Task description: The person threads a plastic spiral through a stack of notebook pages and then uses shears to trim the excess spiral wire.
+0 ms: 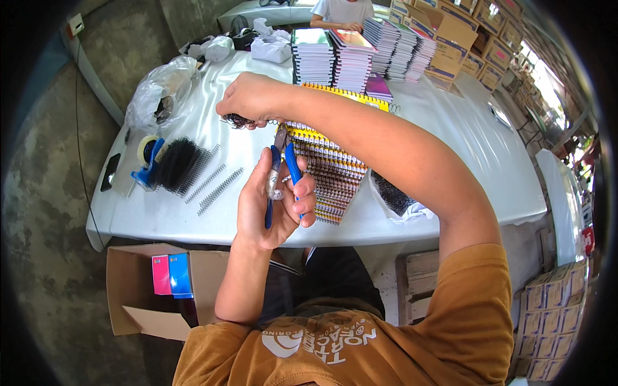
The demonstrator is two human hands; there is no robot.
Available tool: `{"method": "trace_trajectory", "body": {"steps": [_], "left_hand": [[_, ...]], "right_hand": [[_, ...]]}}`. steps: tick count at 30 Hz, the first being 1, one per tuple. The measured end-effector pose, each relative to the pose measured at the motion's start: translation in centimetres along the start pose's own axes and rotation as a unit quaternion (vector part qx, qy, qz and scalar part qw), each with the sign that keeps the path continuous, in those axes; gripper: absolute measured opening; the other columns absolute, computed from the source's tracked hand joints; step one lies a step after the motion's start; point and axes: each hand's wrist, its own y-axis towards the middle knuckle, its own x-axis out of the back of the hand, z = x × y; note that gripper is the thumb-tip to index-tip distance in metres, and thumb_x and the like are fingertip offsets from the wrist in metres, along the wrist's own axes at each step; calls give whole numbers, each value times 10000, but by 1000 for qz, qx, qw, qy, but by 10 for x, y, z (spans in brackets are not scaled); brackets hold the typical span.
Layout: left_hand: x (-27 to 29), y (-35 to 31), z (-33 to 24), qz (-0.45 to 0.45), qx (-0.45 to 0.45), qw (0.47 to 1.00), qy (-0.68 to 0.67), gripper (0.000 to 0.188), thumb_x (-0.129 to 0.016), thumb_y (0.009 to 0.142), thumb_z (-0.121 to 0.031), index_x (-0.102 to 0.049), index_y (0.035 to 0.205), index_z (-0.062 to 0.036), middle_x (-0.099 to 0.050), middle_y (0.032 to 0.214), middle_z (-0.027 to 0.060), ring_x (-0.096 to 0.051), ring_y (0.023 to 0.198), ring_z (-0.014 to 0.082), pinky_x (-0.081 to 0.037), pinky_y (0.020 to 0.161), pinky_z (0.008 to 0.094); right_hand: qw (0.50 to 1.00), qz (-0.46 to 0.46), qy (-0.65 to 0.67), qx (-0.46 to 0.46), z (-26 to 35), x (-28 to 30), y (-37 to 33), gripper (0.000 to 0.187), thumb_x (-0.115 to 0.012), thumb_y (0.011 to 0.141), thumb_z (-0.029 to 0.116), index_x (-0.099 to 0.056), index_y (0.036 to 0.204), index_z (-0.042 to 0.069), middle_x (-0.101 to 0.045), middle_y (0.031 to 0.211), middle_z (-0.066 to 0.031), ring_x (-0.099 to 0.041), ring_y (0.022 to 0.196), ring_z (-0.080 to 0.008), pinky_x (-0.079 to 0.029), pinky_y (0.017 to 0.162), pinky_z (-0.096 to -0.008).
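My left hand [256, 202] is closed around a pair of blue-handled pliers [293, 162]. The handles are spread apart, and the metal jaws point away from me, at the left edge of a fanned stack of yellow spiral notebooks [329, 168]. My right arm reaches across above the notebooks. Beyond the pliers' tip, my right hand [250, 93] has its fingers curled over a dark coiled bundle [238, 120], partly hidden by the fingers. Loose black binding coils [220, 191] lie on the table to the left, beside a dense bunch of black coils [182, 164].
A blue tape dispenser [149, 161] and a clear plastic bag [162, 93] sit at the left. Stacks of bound notebooks [313, 61] stand at the back, where another person [344, 11] sits. More black coils [393, 193] lie in a white bag. An open carton [129, 289] stands below the table.
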Motion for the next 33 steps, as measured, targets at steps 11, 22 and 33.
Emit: {"method": "trace_trajectory", "body": {"steps": [11, 22, 33], "left_hand": [[-2, 0, 5, -30, -31, 998, 53, 520, -262, 958, -503, -498, 1049, -50, -491, 736, 68, -486, 567, 172, -439, 474, 315], [-54, 42, -8, -11, 36, 955, 294, 584, -278, 944, -513, -500, 1086, 8, -562, 785, 126, -597, 653, 234, -525, 554, 360], [-5, 44, 103, 16, 283, 865, 414, 454, -388, 946, -461, -478, 1060, -31, -546, 815, 53, -579, 701, 134, -472, 603, 247]], "right_hand": [[999, -17, 32, -20, 6, 0, -4, 224, -587, 783, 211, -593, 678, 13, -545, 553, -50, -470, 406, -117, -343, 353, -260], [925, -136, 310, 171, 12, 81, -72, 197, -579, 838, 210, -589, 767, 26, -554, 603, -46, -486, 430, -80, -318, 344, -203], [874, -477, 48, -74, -221, 45, -199, 328, -656, 814, 304, -622, 751, -16, -579, 602, -50, -532, 528, -116, -419, 529, -279]]}}
